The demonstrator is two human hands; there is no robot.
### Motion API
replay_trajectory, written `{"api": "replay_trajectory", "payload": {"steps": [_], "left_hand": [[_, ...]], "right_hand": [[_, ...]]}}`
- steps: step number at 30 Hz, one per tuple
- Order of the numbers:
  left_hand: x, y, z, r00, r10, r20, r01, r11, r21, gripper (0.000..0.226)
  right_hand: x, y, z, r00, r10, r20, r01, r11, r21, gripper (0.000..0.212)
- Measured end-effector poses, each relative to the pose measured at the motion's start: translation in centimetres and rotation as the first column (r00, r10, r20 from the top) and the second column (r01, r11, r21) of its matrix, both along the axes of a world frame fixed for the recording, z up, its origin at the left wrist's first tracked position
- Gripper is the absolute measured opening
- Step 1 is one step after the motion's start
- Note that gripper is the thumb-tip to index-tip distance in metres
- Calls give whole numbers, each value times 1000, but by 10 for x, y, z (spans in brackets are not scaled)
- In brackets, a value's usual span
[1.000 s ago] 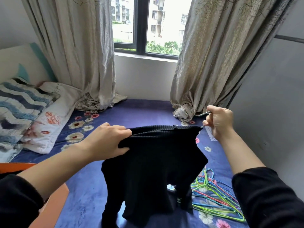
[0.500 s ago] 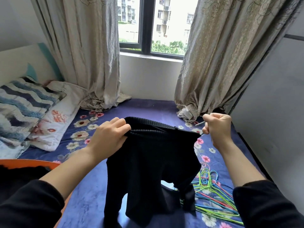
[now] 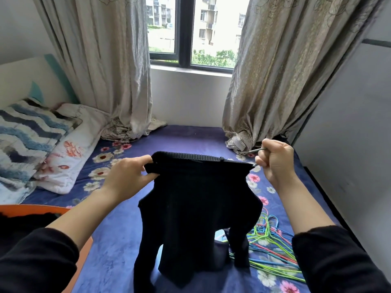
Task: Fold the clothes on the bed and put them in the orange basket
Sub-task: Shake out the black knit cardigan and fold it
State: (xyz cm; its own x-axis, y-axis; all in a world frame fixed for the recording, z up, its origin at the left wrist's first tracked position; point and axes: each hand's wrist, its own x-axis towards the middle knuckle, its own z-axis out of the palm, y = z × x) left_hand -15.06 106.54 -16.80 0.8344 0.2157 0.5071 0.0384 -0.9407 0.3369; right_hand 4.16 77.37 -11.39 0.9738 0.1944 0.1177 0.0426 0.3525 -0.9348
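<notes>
Black knit garment (image 3: 196, 199): held up at centre frame above the bed (image 3: 190, 138), body and sleeves hanging, lower parts reaching the blue sheet.
Left hand (image 3: 127, 176): thumb and fingers pinch the ribbed top edge at the garment's 9 o'clock, apparently to anchor it.
Right hand (image 3: 275, 160): fist closed round a thin grey wire hanger (image 3: 257, 150) at 3 o'clock, its end entering the knit; likely being drawn out before folding.
Coloured hangers (image 3: 273, 248): loose heap at 4 o'clock.
Orange basket (image 3: 31, 208): rim at 8 o'clock, dark clothing inside.

no readable text, labels, numbers. faint cursive script on white pillow (image 3: 72, 149), too blurred to read.
</notes>
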Motion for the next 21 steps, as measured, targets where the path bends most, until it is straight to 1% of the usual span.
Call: {"api": "replay_trajectory", "payload": {"steps": [3,5,6,7,8,9,10,11,12,14,16,17,18,19,20,21], "left_hand": [[2,1,7,994,83,-73,-97,974,-203,35],[6,-5,11,987,104,-123,-142,924,-354,33],[8,-11,12,988,63,-139,-121,879,-461,27],[8,-19,14,990,3,-141,-86,805,-586,19],[9,-27,14,991,-65,-121,-41,700,-713,13],[9,-33,13,992,-85,-90,-24,579,-815,16],[10,-36,11,996,-54,-65,-33,456,-889,23],[11,-38,7,998,-1,-62,-58,346,-937,24],[12,-40,4,996,52,-66,-77,249,-965,20],[15,-44,-1,987,120,-106,-116,79,-990,12],[19,-47,-4,973,177,-145,-129,-102,-986,9],[23,-47,-6,964,208,-164,-135,-148,-980,7],[25,-48,-6,955,239,-175,-144,-142,-979,4],[27,-48,-8,945,274,-177,-163,-72,-984,7],[29,-46,-9,934,314,-172,-206,78,-975,16],[29,-43,-12,924,352,-149,-263,302,-916,22]], "right_hand": [[3,-5,-2,1000,10,-12,-9,1000,27,56],[5,-7,-2,999,-8,-39,10,999,51,58],[6,-7,-3,998,-25,-57,28,998,64,57],[7,-6,-5,997,-34,-68,38,997,68,56],[7,-7,-7,997,-33,-68,37,998,54,55],[6,-8,-11,998,-20,-61,21,999,29,56],[5,-8,-13,999,0,-48,0,1000,2,57],[3,-9,-16,999,23,-36,-23,999,-22,58],[1,-11,-17,999,44,-25,-45,998,-49,59],[-3,-12,-18,998,63,-3,-63,992,-108,61],[-8,-10,-19,997,74,12,-71,985,-154,61],[-9,-9,-19,997,79,21,-75,982,-175,61],[-11,-7,-19,996,84,32,-76,977,-198,60],[-13,-5,-19,995,86,48,-73,971,-226,60],[-16,-2,-18,994,91,67,-71,964,-255,60],[-18,0,-18,991,96,88,-69,958,-279,60]]}}
